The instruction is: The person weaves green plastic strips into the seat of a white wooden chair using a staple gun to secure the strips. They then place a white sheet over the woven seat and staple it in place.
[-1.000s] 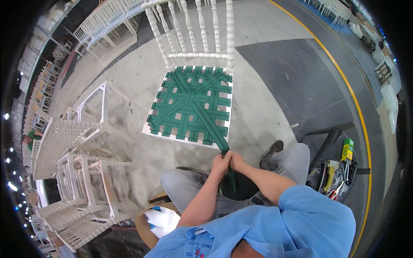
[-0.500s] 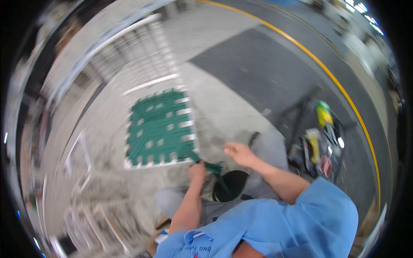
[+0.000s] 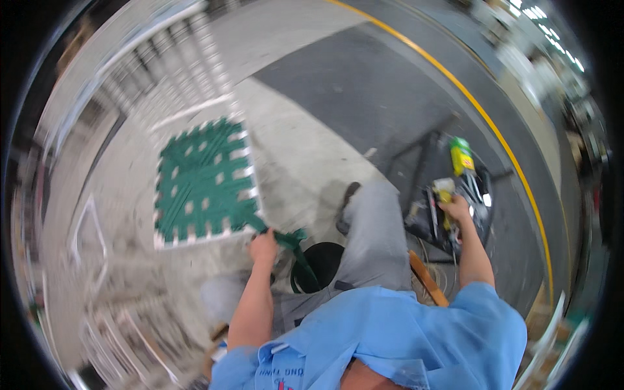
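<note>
A white chair with a spindled back stands at the left. Its seat is woven with green webbing. By the seat's near right corner, my left hand is closed on the loose green strap. That strap hangs down into a black bucket between my legs. Out to the right, my right hand reaches over the tool stand, its fingers closed around a yellow tool. Motion blur and the fingers hide the tool's exact kind.
A dark stand at the right carries several tools and a green-and-yellow bottle. Close to my right leg is a brown wooden piece. White frame parts lie at the lower left. A yellow line crosses the floor.
My right hand has moved from beside the seat to the tools at the right. My left hand keeps its hold on the strap. The whole view has shifted, so the chair appears farther left.
</note>
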Action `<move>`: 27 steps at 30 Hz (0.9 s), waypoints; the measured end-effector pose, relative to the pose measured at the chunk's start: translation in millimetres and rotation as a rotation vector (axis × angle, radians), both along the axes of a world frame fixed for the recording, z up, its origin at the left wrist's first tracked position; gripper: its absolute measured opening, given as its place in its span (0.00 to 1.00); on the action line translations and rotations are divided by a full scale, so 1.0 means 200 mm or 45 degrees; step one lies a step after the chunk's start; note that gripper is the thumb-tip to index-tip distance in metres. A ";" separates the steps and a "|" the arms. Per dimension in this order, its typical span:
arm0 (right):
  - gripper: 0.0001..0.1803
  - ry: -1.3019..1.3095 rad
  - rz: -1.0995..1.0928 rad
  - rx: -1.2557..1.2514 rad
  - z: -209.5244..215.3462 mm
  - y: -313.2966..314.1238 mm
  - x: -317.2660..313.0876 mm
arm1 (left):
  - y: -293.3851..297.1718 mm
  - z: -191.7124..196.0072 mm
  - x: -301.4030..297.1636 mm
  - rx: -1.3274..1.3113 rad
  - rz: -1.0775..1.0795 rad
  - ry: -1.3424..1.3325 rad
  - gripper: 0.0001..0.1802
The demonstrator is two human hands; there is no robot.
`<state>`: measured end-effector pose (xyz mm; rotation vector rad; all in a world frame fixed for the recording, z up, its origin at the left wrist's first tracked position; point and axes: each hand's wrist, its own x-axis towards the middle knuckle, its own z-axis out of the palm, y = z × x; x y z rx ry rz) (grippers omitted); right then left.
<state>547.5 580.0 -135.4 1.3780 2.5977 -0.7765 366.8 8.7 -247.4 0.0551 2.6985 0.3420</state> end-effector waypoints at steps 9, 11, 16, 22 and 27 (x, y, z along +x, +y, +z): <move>0.39 0.483 0.338 -0.270 0.25 -0.34 -0.35 | -0.09 -0.02 0.05 0.093 0.223 0.058 0.33; 0.37 0.554 0.542 -0.465 0.39 -0.54 -0.52 | -0.09 -0.04 0.05 0.104 0.218 0.077 0.33; 0.24 0.196 0.777 -0.787 0.59 -1.37 -0.95 | -0.10 -0.05 0.06 0.160 0.231 0.078 0.33; 0.18 -0.018 1.056 -1.122 0.30 -2.17 -1.21 | -0.11 -0.02 0.04 0.202 0.222 0.027 0.32; 0.18 -0.135 1.095 -1.051 0.19 -2.38 -1.28 | -0.13 -0.01 0.04 0.263 0.238 -0.026 0.31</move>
